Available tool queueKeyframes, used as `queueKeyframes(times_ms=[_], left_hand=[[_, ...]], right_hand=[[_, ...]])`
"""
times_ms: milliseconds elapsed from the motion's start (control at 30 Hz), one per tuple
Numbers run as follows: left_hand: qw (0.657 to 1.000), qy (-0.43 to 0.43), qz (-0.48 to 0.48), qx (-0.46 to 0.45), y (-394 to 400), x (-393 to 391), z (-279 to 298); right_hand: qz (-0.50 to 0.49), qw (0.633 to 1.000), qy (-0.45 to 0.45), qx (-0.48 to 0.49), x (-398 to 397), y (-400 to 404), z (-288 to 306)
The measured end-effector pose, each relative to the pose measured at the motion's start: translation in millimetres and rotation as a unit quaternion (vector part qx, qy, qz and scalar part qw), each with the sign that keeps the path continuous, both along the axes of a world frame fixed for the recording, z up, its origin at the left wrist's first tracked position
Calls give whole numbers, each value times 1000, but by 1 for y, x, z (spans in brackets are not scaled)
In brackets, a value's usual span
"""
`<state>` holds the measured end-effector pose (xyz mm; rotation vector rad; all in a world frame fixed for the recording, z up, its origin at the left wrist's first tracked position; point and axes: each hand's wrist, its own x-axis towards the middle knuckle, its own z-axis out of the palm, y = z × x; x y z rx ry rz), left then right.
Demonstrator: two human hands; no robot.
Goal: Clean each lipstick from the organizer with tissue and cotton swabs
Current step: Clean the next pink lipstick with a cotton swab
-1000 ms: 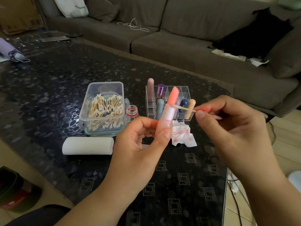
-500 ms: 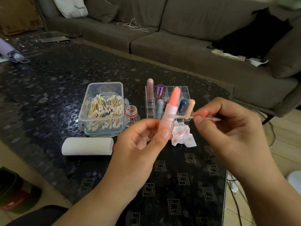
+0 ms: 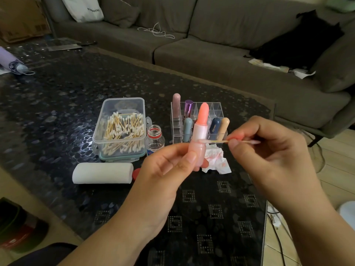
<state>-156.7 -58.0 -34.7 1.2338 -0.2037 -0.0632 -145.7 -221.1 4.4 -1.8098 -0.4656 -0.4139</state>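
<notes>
The lipstick stands upright in the air above the desk, just in front of the organizer, its coral stick wound out and uncapped. The left hand pinches its pink base between thumb and fingers. The change is in the cotton swab: a second ago its tip touched higher up, just under the coral stick; now it has come down and lies level across the joint between the pearly sleeve and the base. The right hand pinches the swab's wooden stem between thumb and forefinger, the far cotton end poking out past the fingers.

That shift suggests the swabbing is working down the tube, from the rim to the groove where grime tends to gather, so this lipstick looks well into its cleaning.

Behind it, five other lipsticks sit in the organizer, probably waiting for their turn. A crumpled tissue stained pink lies on the desk below the hands. To the left sit an open box of swabs, a small uncapped bottle and a white tissue roll.
</notes>
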Motion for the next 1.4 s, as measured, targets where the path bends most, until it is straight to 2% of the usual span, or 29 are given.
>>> queueKeyframes(times_ms=[433,600,733,867,1033,1167,1400], left_hand=[[993,50,-44,-99,-4,3,-4],[988,60,-73,-119,-3,3,-4],[981,76,-101,-144,-2,3,-4],[975,96,-104,-172,-2,5,-5],[967,113,-104,-205,-1,7,-3],[966,108,-127,-199,0,7,-2],[961,131,-144,-196,4,9,-3]], right_hand=[[-11,1000,-19,1,2,-3,-1],[6,1000,-4,-18,-1,-1,1],[-16,1000,2,-1,1,-4,0],[13,1000,6,-23,-1,-2,-1],[110,991,71,14,3,-7,-5],[194,961,173,98,1,0,-12],[186,952,200,136,-2,14,-13]])
